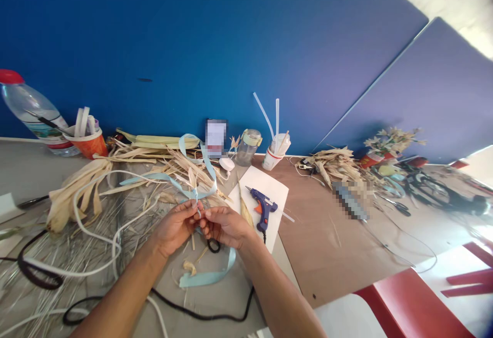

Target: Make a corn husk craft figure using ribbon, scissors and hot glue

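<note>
My left hand [177, 225] and my right hand [223, 225] meet over the table, fingertips pinched together on a light blue ribbon [192, 184]. The ribbon loops up and back over a heap of dried corn husks [169, 166], and its loose end [208, 275] hangs below my right hand onto the table. A blue hot glue gun [262, 208] lies on a white sheet of paper [269, 184] just right of my right hand.
White cable [96, 235] and black cable [200, 315] cross the grey table. An orange cup [89, 143], a plastic bottle [31, 114], a glass jar [248, 147] and a cup of glue sticks [274, 154] line the blue wall. More husks [335, 163], scissors [396, 205], red chair [408, 307] at right.
</note>
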Demonstrator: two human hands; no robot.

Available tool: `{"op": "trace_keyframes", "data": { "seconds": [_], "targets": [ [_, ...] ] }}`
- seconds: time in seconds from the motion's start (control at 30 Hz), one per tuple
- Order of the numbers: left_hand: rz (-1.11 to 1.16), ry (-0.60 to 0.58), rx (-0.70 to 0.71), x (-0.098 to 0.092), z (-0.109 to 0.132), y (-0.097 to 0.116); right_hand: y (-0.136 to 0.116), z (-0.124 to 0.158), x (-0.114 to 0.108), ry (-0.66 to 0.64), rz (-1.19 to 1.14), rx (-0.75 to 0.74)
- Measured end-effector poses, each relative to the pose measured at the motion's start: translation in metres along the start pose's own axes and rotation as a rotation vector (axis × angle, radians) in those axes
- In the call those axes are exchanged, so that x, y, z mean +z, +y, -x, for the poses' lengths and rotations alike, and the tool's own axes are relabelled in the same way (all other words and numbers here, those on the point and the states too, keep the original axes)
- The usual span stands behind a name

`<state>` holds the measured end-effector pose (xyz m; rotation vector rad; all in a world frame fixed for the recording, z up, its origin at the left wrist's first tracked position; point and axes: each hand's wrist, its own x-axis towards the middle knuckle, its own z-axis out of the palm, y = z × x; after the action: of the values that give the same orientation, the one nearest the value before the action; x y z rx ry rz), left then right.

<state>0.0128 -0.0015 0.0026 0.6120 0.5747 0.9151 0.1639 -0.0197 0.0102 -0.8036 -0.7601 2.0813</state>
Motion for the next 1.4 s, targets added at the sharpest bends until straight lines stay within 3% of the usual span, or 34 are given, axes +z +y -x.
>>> {"op": "trace_keyframes", "data": {
  "seconds": [0.33,0.77,0.9,0.97,1.07,1.2,1.4],
  "targets": [
    [-0.036,0.017,-0.013,0.004,0.001,-0.003,0.005,-0.004,0.000,0.091,0.030,0.010],
    [-0.138,0.079,0.037,0.007,-0.001,-0.007,0.016,-0.007,0.007,0.517,0.648,-0.208],
    [-0.189,0.074,0.033,0.009,-0.001,-0.008,0.001,0.001,0.001,0.423,0.732,-0.132],
    [-0.240,0.057,0.022,0.008,-0.001,-0.009,-0.010,0.006,-0.004,0.417,0.696,-0.177],
    [-0.331,0.004,-0.011,0.007,0.000,-0.011,-0.022,0.011,-0.011,0.464,0.453,-0.293],
    [-0.367,-0.061,-0.054,0.009,0.001,-0.012,-0.021,0.008,-0.013,0.292,0.148,-0.189],
    [-0.362,-0.081,-0.096,0.010,0.002,-0.015,-0.016,0.005,-0.007,0.111,-0.001,-0.124]
  ]
}}
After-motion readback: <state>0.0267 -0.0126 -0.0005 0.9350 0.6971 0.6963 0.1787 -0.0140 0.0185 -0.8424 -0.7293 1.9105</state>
